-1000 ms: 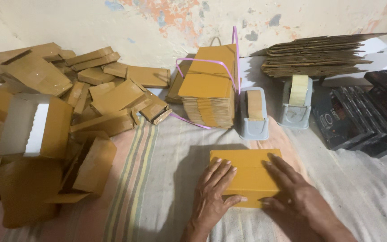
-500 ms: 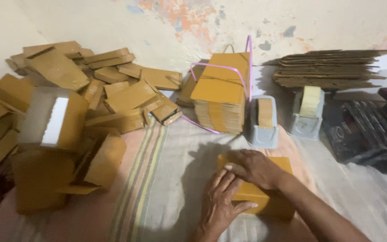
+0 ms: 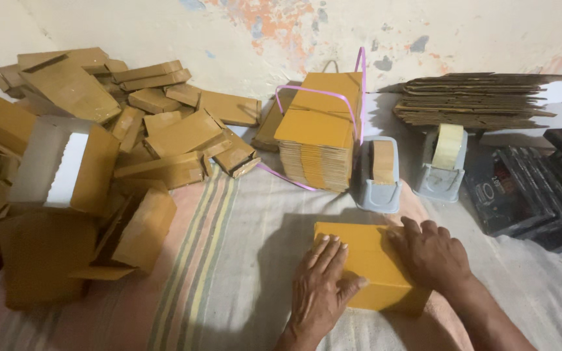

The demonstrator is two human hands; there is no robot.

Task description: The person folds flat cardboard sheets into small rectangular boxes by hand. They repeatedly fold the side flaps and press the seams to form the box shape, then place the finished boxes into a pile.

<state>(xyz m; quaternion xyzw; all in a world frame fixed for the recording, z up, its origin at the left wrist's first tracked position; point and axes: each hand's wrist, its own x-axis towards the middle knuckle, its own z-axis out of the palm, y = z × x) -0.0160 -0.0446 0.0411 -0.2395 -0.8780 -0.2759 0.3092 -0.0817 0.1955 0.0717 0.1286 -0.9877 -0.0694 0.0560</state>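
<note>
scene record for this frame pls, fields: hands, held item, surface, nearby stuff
left hand: left hand lies flat on the near left part of the yellow box
right hand: right hand presses on the box's right end
held item: closed yellow cardboard box, lying flat
surface: striped cloth
ahead: stack of flat yellow blanks with a pink strap; two grey tape dispensers
left: pile of folded boxes
right: stack of flat brown cardboard; black packs
</note>
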